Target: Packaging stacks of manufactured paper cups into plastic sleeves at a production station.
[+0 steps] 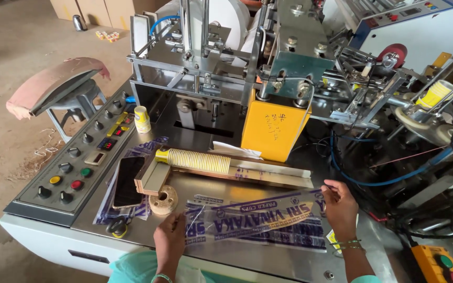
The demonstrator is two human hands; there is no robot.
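A clear plastic sleeve (260,217) with dark blue printing lies stretched across the lower middle of the frame on the metal machine table (268,251), on top of more printed sleeves. The left hand (170,242), at the lower centre-left, pinches the sleeve's near end between closed fingers; the right hand (339,208), at the lower right, grips the far end the same way, fingers curled onto the film. Just above the sleeve, a long stack of nested yellow paper cups (192,160) lies on its side in a wooden trough (237,173). Left of that rest a dark phone (128,182) and a small wooden spool (163,199). A single paper cup (142,119) stands upright near the control panel (74,167) at the left. A yellow box (273,128) sits in the centre.
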